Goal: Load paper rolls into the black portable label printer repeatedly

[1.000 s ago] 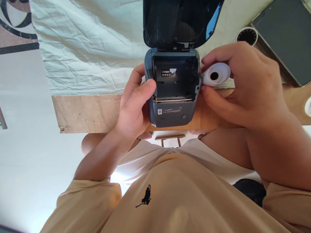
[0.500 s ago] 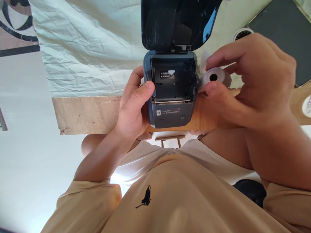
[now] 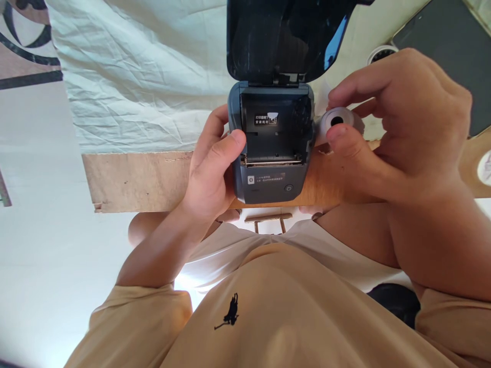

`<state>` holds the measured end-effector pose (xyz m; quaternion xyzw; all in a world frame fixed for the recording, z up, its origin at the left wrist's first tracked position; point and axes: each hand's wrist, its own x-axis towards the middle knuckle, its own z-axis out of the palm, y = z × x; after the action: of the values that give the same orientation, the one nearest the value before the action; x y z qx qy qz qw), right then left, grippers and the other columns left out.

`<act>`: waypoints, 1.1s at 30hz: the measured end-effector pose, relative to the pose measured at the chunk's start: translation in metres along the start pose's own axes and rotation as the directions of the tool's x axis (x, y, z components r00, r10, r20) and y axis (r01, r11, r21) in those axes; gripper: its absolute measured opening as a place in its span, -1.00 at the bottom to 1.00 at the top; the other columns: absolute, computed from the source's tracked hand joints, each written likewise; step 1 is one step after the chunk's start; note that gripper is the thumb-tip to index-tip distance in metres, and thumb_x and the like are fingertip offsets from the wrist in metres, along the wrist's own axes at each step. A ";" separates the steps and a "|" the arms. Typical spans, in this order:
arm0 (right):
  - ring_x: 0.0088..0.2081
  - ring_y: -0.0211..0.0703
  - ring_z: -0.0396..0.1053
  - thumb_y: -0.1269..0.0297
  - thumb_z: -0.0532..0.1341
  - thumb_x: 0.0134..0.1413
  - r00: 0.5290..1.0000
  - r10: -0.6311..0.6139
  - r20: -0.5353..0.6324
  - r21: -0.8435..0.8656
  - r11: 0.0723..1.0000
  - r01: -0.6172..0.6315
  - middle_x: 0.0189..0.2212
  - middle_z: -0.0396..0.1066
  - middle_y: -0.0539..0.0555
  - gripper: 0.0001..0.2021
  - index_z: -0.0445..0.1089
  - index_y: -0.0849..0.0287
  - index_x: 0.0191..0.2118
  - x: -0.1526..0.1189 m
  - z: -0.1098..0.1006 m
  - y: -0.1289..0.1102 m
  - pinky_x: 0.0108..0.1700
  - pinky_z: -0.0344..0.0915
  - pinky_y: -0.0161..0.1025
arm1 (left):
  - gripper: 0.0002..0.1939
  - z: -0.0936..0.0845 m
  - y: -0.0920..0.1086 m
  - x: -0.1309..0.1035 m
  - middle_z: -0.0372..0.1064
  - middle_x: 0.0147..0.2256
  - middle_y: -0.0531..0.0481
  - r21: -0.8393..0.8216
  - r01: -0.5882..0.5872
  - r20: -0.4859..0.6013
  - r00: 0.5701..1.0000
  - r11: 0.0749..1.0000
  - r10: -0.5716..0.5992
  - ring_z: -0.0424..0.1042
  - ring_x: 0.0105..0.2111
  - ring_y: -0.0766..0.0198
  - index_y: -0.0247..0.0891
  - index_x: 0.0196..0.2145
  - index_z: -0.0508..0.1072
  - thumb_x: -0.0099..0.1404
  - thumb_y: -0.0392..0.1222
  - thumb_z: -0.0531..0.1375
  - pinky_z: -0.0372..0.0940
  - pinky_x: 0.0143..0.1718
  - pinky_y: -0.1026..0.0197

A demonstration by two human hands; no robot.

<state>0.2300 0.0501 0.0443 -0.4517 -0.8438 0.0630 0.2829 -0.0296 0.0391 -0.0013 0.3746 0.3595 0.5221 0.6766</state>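
My left hand (image 3: pixel 213 163) grips the left side of a dark blue label printer (image 3: pixel 264 186), its thumb on the printer's upper edge. The printer's glossy black lid (image 3: pixel 284 41) is swung up and away, so the bare paper bay shows, with a small printed sticker inside. Just right of the printer, my right hand (image 3: pixel 406 128) pinches a small white paper roll (image 3: pixel 347 118) between thumb and fingers. The roll's dark core hole faces up. A pale, thin flap, perhaps loose paper, shows behind the roll.
A pale green cloth (image 3: pixel 146 76) covers most of the table, leaving a wooden edge (image 3: pixel 134 181) bare at the front. A dark flat panel (image 3: pixel 448 56) lies at the upper right, with a round white-rimmed object (image 3: pixel 381 53) beside it. A white round item (image 3: pixel 485 167) sits far right.
The printer and its lid have shifted slightly to the right, with my left hand still on it. My right hand and the roll have moved only a little.
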 end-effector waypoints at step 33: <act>-0.06 -0.26 0.55 0.11 0.19 0.63 0.999 -0.038 -0.016 0.005 0.999 0.038 -0.04 0.60 0.02 -0.77 0.47 0.10 0.14 0.004 0.000 -0.001 -0.02 0.55 -0.15 | -0.31 0.014 0.038 0.008 0.69 -0.21 0.03 0.112 0.234 -0.078 0.971 0.966 -0.227 0.77 -0.20 -0.03 -0.11 -0.03 0.62 0.11 0.34 0.71 0.49 -0.51 0.02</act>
<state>0.2278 0.0527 0.0465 -0.4351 -0.8499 0.0563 0.2918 -0.0325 0.0513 0.0377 0.3533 0.4529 0.4290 0.6971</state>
